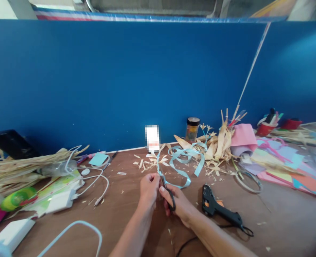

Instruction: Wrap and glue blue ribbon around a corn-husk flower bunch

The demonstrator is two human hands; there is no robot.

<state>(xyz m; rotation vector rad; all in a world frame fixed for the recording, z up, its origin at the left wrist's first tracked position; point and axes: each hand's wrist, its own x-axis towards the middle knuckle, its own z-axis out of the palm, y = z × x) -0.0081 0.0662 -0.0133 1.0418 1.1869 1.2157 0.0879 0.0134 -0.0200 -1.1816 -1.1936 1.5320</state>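
Observation:
At the centre of the head view, my left hand (149, 187) is closed in a pinch around a thin stem wrapped in light blue ribbon (158, 162). Pale dried husk pieces show around the top of this stem. My right hand (179, 203) grips black-handled scissors (170, 197), their blades pointing up beside the stem and close to the left fingertips. Whether the blades touch the ribbon I cannot tell. A loose light blue ribbon (186, 153) curls over the table just beyond the right hand.
A black glue gun (219, 207) lies right of my hands, its cord running under my right forearm. Behind stand a dark-lidded jar (192, 129) and dried husks (219, 144). Coloured paper (305, 178) covers the right side; white cables (104, 178) and dried strips (40, 160) lie left.

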